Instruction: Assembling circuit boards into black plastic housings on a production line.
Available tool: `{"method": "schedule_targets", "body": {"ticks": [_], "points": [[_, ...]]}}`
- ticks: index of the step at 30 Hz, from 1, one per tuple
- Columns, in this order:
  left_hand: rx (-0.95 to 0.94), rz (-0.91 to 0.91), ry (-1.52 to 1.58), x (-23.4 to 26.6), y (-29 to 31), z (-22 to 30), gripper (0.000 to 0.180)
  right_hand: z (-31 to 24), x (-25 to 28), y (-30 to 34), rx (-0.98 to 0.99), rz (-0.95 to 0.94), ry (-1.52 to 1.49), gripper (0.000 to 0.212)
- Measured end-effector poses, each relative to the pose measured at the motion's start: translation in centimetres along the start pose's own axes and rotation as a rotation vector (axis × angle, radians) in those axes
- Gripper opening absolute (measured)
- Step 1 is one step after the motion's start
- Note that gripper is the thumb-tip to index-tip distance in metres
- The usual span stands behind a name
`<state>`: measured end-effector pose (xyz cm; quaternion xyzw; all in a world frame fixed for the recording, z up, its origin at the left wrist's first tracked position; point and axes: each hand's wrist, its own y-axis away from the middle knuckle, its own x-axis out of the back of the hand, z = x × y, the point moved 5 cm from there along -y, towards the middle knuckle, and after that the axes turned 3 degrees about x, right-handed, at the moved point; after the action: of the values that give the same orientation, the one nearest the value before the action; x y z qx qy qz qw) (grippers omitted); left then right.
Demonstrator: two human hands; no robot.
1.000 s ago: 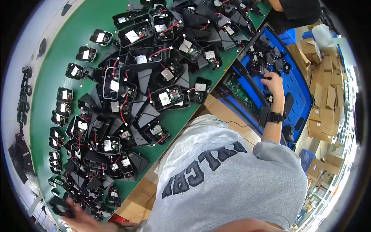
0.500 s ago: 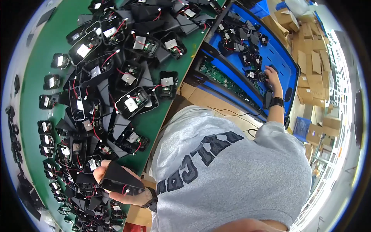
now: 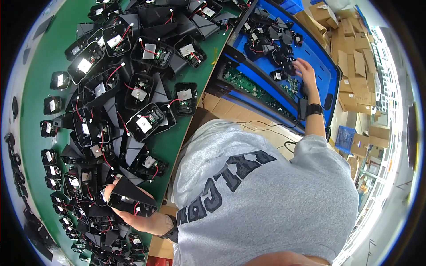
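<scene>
My left hand (image 3: 141, 221) is wrapped around a black plastic housing (image 3: 129, 200), holding it above the near end of the green table. The housing's open side is tilted up, showing red wires with a small white connector inside. Over the blue tray (image 3: 320, 84) on the right, my right hand (image 3: 306, 72) is open with its fingers stretched out. Nothing shows in its grasp. Just left of its fingertips are black housings (image 3: 279, 57), and green circuit boards (image 3: 291, 87) lie below it.
Piled housings (image 3: 144, 122) with red wires cover much of the green table (image 3: 40, 84); several more stand in a row on its left. A divided blue box section holds green circuit boards (image 3: 242, 82). Cardboard boxes (image 3: 353, 66) are stacked beyond the tray, and a black cable (image 3: 266, 126) hangs beside it.
My right hand has shifted up and left over the tray, its fingers now spread. The housing in my left hand has turned, showing more of its inside. The whole view has shifted slightly.
</scene>
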<state>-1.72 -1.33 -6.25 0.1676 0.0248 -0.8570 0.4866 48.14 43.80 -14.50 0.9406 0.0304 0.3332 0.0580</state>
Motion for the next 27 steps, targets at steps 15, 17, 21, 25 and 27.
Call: {"method": "schedule_targets", "body": {"ticks": [15, 17, 21, 25, 27], "points": [[-0.056, -0.03, -0.045, 0.0, -0.2, 0.5, 0.067, 3.2, -2.2, 5.8, 0.022, -0.395, 0.736, 0.074], [0.015, 0.075, -0.026, 0.6, 0.0, 0.2, 0.068, 2.6, -2.8, 5.8, 0.069, -0.319, 0.756, 0.068], [-0.055, 0.107, -0.067, 0.6, 0.2, 0.2, 0.068, 2.1, -2.8, 5.2, -0.017, -0.348, 0.854, 0.063], [-0.031, 0.11, -0.077, 0.4, 0.3, 0.6, 0.067, -0.2, -2.9, 5.2, -0.138, -0.354, 0.736, 0.061], [-0.026, 0.153, -0.066, -0.1, 0.5, 1.0, 0.065, 0.0, -3.6, 5.6, -0.315, -0.388, 0.607, 0.062]]}}
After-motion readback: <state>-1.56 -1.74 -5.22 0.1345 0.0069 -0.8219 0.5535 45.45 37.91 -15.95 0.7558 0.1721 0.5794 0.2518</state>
